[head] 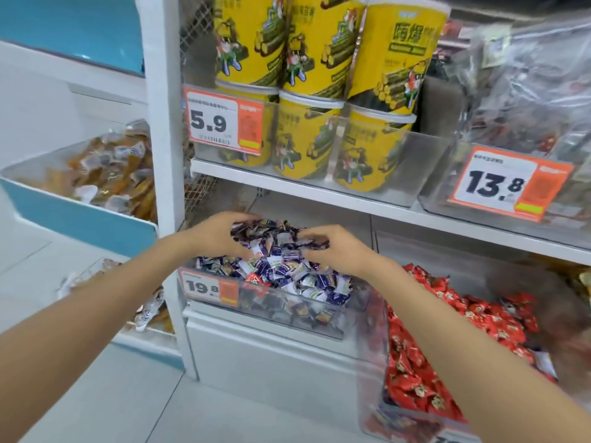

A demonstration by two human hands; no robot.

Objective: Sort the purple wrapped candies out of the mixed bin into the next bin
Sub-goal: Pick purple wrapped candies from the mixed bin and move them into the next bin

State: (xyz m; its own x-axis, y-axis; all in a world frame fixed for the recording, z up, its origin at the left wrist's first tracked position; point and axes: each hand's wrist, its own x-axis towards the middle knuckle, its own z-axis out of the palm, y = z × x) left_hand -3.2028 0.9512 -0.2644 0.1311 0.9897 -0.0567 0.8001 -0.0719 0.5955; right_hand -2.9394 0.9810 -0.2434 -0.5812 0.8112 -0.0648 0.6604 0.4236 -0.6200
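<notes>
Two hands show, the left hand [220, 233] and the right hand [335, 247]. Six yellow tubs [319, 49] stand in two rows of three. Three price tags [224, 121] show whole, and a fourth is cut off by the bottom edge. There are two clear bins [287, 318]: one holds purple candies [287, 273], the other red candies [412, 362], both too many to count. One red candy [254, 278] lies among the purple. Three blue bins [80, 219] stand at the left.

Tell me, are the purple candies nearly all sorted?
Looks done: the clear bin tagged 19 is heaped with purple candies. In hand: left hand and right hand curl fingers round purple candies atop it. Left: one red candy lies among them; the red bin beside is partly blurred.
</notes>
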